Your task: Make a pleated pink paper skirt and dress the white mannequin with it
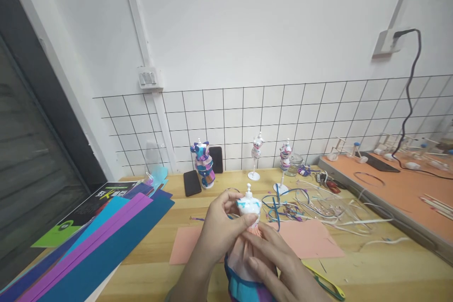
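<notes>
Upright between my hands is a miniature dress form (249, 207) with a white bust, light-blue patches and a knobbed neck. Below its waist hangs a pleated skirt (243, 264), pale pink on top, with blue and purple bands lower down. My left hand (224, 222) is closed round the bust, thumb across the front and fingers behind its left side. At the waist, my right hand (279, 257) grips the gathered top of the skirt, its fingers lying over the pleats. The skirt's lower end runs out of view, and the right thumb's contact is partly hidden.
Pink paper (307, 239) lies beneath the hands, near yellow-green scissors (329, 285). Coloured sheets (116, 231) are stacked at left. Behind stand a dressed form (203, 163), two smaller forms (257, 146), phones (192, 183) and tangled strips (300, 198). An orange-topped surface (399, 193) borders the right.
</notes>
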`<control>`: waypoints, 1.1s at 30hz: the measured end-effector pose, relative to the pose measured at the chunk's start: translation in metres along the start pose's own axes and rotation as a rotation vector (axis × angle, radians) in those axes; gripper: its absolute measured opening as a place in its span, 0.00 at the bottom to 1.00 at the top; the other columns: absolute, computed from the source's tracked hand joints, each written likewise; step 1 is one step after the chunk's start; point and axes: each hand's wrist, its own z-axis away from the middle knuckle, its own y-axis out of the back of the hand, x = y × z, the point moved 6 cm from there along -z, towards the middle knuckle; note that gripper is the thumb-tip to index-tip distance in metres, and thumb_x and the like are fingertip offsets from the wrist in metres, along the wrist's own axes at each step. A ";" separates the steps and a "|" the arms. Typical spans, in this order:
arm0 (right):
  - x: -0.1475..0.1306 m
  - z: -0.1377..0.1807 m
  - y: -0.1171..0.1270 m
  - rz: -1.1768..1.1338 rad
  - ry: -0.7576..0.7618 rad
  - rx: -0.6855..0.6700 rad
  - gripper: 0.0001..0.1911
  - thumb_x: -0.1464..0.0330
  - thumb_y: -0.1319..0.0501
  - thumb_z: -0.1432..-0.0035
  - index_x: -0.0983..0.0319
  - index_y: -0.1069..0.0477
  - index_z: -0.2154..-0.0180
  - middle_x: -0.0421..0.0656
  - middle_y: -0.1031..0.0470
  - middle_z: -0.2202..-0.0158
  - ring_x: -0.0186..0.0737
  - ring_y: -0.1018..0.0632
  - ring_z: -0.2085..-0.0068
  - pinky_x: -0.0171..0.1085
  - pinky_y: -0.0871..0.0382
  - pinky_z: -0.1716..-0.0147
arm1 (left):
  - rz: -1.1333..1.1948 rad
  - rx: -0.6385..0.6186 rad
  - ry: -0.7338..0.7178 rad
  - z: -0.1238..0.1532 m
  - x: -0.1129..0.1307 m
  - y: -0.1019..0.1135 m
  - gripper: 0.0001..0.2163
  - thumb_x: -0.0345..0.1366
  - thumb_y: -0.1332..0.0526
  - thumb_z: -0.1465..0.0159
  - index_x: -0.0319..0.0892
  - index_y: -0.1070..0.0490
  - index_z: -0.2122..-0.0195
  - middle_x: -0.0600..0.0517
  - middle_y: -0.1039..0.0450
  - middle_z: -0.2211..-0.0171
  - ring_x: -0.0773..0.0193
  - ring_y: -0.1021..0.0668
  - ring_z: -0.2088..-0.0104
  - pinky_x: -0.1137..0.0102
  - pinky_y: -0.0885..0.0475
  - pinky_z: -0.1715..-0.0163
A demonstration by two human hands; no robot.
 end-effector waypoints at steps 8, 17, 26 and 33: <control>-0.013 -0.008 -0.005 0.192 0.021 -0.021 0.12 0.70 0.52 0.37 0.61 0.31 0.59 0.52 0.32 0.56 0.48 0.28 0.53 0.48 0.29 0.56 | -0.332 0.125 -0.058 0.010 0.016 -0.005 0.11 0.29 0.38 0.50 0.43 0.33 0.65 0.54 0.27 0.67 0.64 0.28 0.66 0.69 0.33 0.63; -0.017 -0.013 -0.005 0.180 0.016 -0.024 0.11 0.71 0.51 0.37 0.62 0.31 0.57 0.52 0.32 0.55 0.47 0.28 0.52 0.47 0.29 0.55 | -0.346 0.178 -0.050 0.012 0.018 -0.003 0.11 0.30 0.37 0.51 0.45 0.32 0.65 0.54 0.27 0.66 0.63 0.27 0.65 0.71 0.32 0.66; -0.009 -0.003 0.002 0.055 0.006 0.086 0.20 0.65 0.43 0.39 0.55 0.33 0.45 0.50 0.39 0.40 0.52 0.37 0.40 0.48 0.32 0.49 | -0.182 0.159 -0.108 0.003 0.014 0.017 0.12 0.32 0.35 0.49 0.42 0.32 0.63 0.49 0.24 0.62 0.59 0.24 0.61 0.68 0.31 0.60; 0.035 0.022 0.009 -0.171 -0.236 0.223 0.18 0.60 0.45 0.38 0.51 0.32 0.46 0.44 0.41 0.38 0.50 0.42 0.38 0.52 0.40 0.45 | 0.024 0.286 -0.044 -0.007 0.009 0.066 0.21 0.36 0.31 0.51 0.40 0.31 0.56 0.45 0.22 0.62 0.56 0.22 0.59 0.65 0.28 0.59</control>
